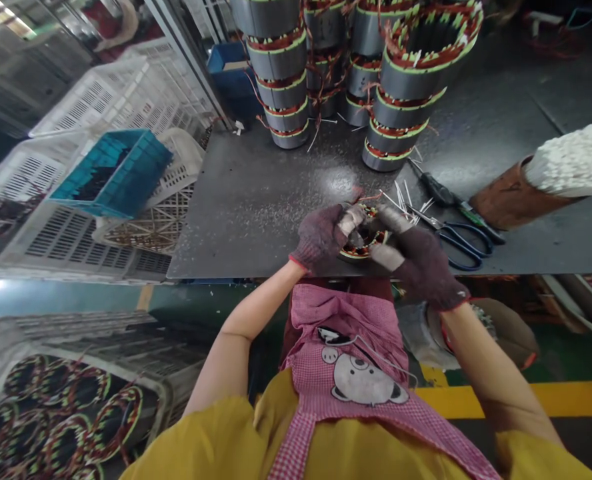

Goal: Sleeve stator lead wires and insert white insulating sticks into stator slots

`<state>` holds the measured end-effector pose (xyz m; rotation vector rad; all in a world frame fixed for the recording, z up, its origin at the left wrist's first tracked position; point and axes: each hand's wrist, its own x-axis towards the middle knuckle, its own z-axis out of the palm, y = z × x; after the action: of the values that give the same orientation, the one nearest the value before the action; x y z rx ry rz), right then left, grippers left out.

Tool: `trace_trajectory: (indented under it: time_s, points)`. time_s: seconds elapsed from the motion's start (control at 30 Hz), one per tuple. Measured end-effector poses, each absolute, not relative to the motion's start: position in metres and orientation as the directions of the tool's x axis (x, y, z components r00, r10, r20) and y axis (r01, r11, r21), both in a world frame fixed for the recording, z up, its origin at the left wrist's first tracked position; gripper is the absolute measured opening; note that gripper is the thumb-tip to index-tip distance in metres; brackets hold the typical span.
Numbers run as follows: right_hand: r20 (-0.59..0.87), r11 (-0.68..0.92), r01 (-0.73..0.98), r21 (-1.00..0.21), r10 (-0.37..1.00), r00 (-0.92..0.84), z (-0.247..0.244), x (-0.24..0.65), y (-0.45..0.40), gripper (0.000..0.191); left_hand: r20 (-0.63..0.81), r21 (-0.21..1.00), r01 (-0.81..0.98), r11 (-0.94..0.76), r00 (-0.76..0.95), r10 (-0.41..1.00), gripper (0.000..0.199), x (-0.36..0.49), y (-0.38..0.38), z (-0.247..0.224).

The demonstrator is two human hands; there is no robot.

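Note:
A motor stator (359, 252) with copper-red windings and a yellow-green insulating edge sits near the table's front edge, partly hidden by my gloves. My left hand (326, 233), in a dark purple work glove with pale fingertips, grips its left rim, fingers curled over into the opening. On its right side is my right hand (416, 257), gloved alike. Its thumb and fingers are apart and slightly blurred; nothing shows between them, and whether they touch the rim is unclear. Several thin white sticks (406, 200) and blue-handled scissors (463, 247) lie beyond and beside my right hand.
Tall stacks of stators (401, 100) stand at the back of the dark table (246, 220). A screwdriver (439, 190) and a brown holder (506, 193) full of white sticks are at right. On the left are white crates (76, 233), a blue bin (121, 173) and a crate of stators (71, 407).

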<state>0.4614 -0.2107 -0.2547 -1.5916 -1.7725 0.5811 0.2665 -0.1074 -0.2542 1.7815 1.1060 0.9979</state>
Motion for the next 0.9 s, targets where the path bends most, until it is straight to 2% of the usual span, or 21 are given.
trace_trajectory:
  time_s: [0.1, 0.13, 0.2, 0.27, 0.33, 0.43, 0.47, 0.53, 0.6, 0.63, 0.77, 0.9]
  points:
    - [0.121, 0.166, 0.887, -0.431, 0.985, -0.125, -0.248, 0.455, -0.206, 0.078, 0.035, 0.990, 0.109, -0.093, 0.440, 0.897, 0.045, 0.261, -0.088, -0.253]
    - [0.098, 0.190, 0.909, -0.370, 0.981, -0.165, -0.246, 0.455, -0.204, 0.073, -0.006, 0.999, 0.042, -0.014, 0.446, 0.895, 0.047, 0.257, -0.081, -0.255]
    - [0.068, 0.239, 0.915, -0.324, 0.971, -0.229, -0.244, 0.457, -0.199, 0.059, -0.029, 0.997, -0.052, 0.054, 0.394, 0.919, 0.050, 0.249, -0.070, -0.260]
    - [0.042, 0.263, 0.902, -0.342, 0.963, -0.265, -0.242, 0.461, -0.193, 0.048, 0.028, 0.997, -0.082, -0.005, 0.281, 0.959, 0.051, 0.243, -0.067, -0.263]
    - [0.028, 0.261, 0.884, -0.388, 0.962, -0.272, -0.241, 0.464, -0.187, 0.042, 0.145, 0.989, -0.058, -0.137, 0.156, 0.977, 0.051, 0.239, -0.076, -0.257]
    - [0.018, 0.225, 0.870, -0.438, 0.970, -0.242, -0.241, 0.464, -0.181, 0.038, 0.455, 0.887, 0.096, -0.452, -0.002, 0.891, 0.049, 0.234, -0.102, -0.236]
    - [0.015, 0.204, 0.870, -0.449, 0.975, -0.221, -0.241, 0.463, -0.180, 0.037, 0.554, 0.817, 0.169, -0.552, 0.041, 0.832, 0.047, 0.233, -0.112, -0.228]
    - [0.016, 0.161, 0.871, -0.465, 0.985, -0.174, -0.243, 0.461, -0.180, 0.035, 0.626, 0.675, 0.256, -0.692, 0.298, 0.721, 0.036, 0.230, -0.127, -0.217]
    - [0.027, 0.136, 0.863, -0.486, 0.990, -0.141, -0.247, 0.458, -0.181, 0.033, 0.530, 0.611, 0.263, -0.747, 0.564, 0.633, 0.029, 0.231, -0.132, -0.217]
    - [0.036, 0.136, 0.852, -0.505, 0.990, -0.137, -0.249, 0.456, -0.182, 0.031, 0.473, 0.602, 0.264, -0.753, 0.642, 0.603, 0.028, 0.233, -0.130, -0.221]
    - [0.127, 0.163, 0.794, -0.585, 0.986, -0.109, -0.264, 0.451, -0.190, 0.022, 0.351, 0.557, 0.264, -0.788, 0.785, 0.510, 0.039, 0.239, -0.105, -0.254]
    - [0.226, 0.170, 0.813, -0.557, 0.973, -0.048, -0.286, 0.445, -0.201, 0.024, 0.415, 0.508, 0.160, -0.846, 0.816, 0.403, 0.058, 0.236, -0.089, -0.279]
